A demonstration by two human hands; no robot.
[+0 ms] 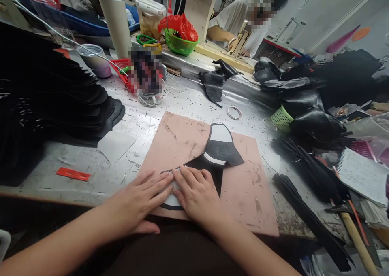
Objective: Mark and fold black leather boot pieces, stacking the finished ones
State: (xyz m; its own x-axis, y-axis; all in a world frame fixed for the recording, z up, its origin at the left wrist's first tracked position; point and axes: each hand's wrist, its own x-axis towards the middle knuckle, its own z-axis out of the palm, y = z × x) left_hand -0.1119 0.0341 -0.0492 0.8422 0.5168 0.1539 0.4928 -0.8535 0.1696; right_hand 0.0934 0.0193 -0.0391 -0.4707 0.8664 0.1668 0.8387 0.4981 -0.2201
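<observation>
A black leather piece (225,151) with white backing patches lies on a pinkish-tan board (243,187) at the table's front edge. Both hands rest on its lower left end, over a white patch edged in black. My left hand (146,197) lies with its fingers stretched and its thumb apart, fingertips on the piece. Flat beside it, nearly touching, my right hand (196,191) presses the piece with its fingers extended. Parts of the patch are hidden beneath the fingers.
Stacked black pieces (60,94) fill the left. A white scrap (116,145) and red strip (73,174) lie nearer. Behind are a tape roll (234,113) and green bowl (181,43). Black strips (313,219), a notebook (364,175) and a hammer (358,239) sit right. A person (232,21) sits beyond.
</observation>
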